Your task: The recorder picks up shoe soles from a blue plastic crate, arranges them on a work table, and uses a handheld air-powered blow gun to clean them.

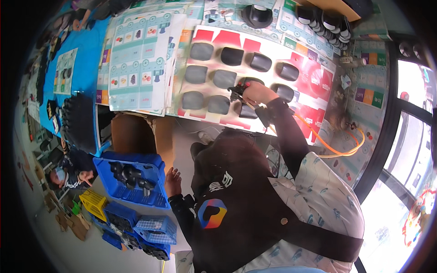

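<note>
My right hand [257, 93] is wrapped round a small black spray gun [237, 92] above the white and red board [268, 40]. Rows of black rounded-square pads [261, 62] lie on that board. Those at its left, such as one grey pad [195, 74], look dull and coated, while the right-hand ones are darker and shinier. The spray gun is over the middle rows and hides part of one pad. My left hand [173, 182] hangs low beside the blue crate [132, 200], its fingers loosely apart and nothing in them.
An orange hose [337, 152] loops at the table's right. Printed sheets [136, 59] are stacked left of the board. Black curved parts [325, 25] line the far right, near a black round piece [257, 16]. Another person [73, 170] is at the left, behind more crates [154, 227].
</note>
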The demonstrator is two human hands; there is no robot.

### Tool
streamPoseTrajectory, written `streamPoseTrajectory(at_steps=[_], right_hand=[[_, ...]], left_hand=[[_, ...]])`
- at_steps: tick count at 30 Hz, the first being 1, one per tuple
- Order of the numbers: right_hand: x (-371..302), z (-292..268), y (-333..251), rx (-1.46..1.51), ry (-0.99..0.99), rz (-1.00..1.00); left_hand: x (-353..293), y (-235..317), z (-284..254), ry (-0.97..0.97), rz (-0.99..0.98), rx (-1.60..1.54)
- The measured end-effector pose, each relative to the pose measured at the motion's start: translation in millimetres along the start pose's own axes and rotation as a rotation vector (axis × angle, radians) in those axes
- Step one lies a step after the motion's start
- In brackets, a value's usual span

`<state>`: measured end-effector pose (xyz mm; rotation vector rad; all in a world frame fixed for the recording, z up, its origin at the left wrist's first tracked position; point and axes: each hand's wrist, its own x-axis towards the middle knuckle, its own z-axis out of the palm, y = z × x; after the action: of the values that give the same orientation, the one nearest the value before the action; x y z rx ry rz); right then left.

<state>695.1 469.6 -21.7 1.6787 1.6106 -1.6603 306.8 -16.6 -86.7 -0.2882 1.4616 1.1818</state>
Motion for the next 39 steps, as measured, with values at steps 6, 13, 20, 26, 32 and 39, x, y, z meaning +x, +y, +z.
streamPoseTrajectory(at_steps=[6,13,20,26,32,39], right_hand=[[43.6,13.1,30.6,-0.005,-0.024,-0.303],[-31.8,36.0,13.1,0.541,-0.013,-0.463],[-53.7,72.8,13.8,0.378,-0.024,-0.327],[-74.5,125.4,1.0,0.278,0.033,-0.376],[-117.2,161.8,13.4,0.171,0.236,-0.379],[-159.8,197.1,28.4,0.176,0.29,-0.296]], left_hand=[[-8.0,10.4,12.9,0.119,0.019,-0.028],[-8.3,17.9,7.4,0.283,0.269,0.143],[-154.5,125.8,21.3,1.009,1.11,0.8],[-175.7,100.2,-74.7,1.136,1.195,0.729],[-148.3,31.7,-141.8,0.87,0.812,0.646],[-59.3,-109.2,-231.1,0.616,0.565,0.951]])
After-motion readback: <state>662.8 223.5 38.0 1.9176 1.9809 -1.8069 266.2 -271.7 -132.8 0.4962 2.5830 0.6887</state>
